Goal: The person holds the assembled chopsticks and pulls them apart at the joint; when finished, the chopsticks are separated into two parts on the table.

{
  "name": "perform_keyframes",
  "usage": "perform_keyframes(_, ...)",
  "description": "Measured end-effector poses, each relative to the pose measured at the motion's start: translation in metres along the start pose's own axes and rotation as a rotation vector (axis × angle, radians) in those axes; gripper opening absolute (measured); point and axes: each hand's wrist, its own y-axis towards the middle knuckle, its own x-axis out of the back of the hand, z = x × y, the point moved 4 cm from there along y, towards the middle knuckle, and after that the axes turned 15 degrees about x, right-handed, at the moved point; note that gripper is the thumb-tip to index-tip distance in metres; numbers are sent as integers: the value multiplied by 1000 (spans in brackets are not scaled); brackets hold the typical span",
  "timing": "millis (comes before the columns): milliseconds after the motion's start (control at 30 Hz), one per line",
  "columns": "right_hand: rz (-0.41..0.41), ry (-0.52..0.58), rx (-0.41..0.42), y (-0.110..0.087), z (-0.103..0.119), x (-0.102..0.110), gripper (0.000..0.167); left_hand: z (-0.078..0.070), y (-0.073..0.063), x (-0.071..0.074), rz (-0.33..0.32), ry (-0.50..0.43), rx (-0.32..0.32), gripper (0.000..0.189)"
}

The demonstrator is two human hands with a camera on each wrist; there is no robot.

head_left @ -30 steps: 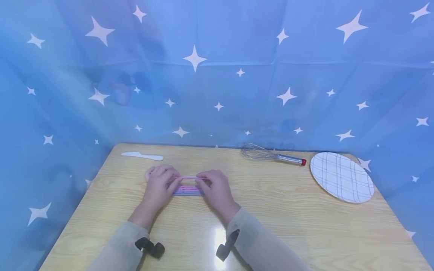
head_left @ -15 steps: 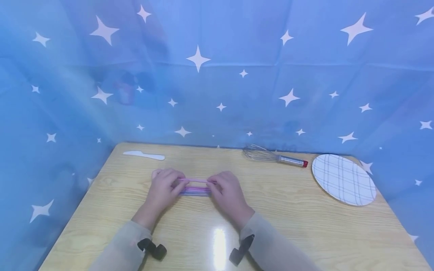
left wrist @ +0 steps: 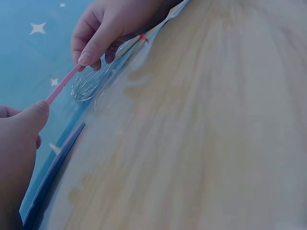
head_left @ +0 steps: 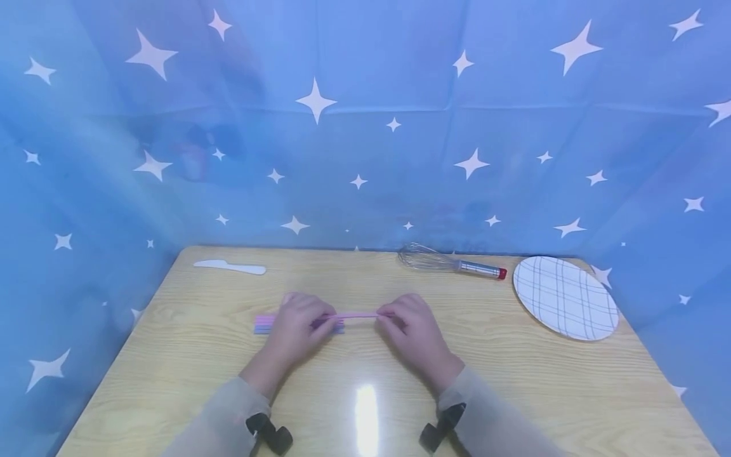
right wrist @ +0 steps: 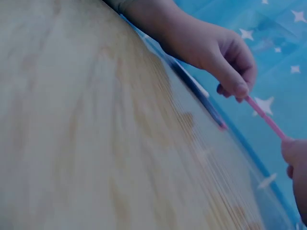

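A thin pink straw [head_left: 358, 315] stretches sideways between my two hands. My left hand [head_left: 298, 330] pinches its left end between thumb and fingers, and my right hand [head_left: 415, 333] pinches the right end in the same way. In the left wrist view the pink straw [left wrist: 62, 85] is held above the table, with both thumbs along it. Under and beside my left hand lies a row of pink, purple and blue straws [head_left: 264, 324], its middle hidden by that hand. The near blue straw [left wrist: 60, 165] shows in the left wrist view.
A white spreader knife [head_left: 230, 266] lies at the table's back left. Along the back edge rests a wire whisk [head_left: 451, 262] with a red-tipped handle. To its right is a white checked plate [head_left: 565, 298]. A blue starry curtain [head_left: 365, 139] hangs behind the wooden table [head_left: 514, 393].
Both hands have moved right with the pink straw, off the right end of the row. More of the row's left end now shows. The head view has shifted slightly.
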Motion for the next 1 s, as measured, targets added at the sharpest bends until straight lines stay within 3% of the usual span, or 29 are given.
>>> perform_keyframes(233,-28,20,-25,-17,-16,23,14,-20,9,-24,17,0,-34,13)
perform_keyframes(667,-57,-85,-85,-47,-47,75,15,-76,30,-73,133,37,90,16)
perform_keyframes(1000,-43,-61,-54,-48,-54,79,16,-82,32,-81,104,38,87,10)
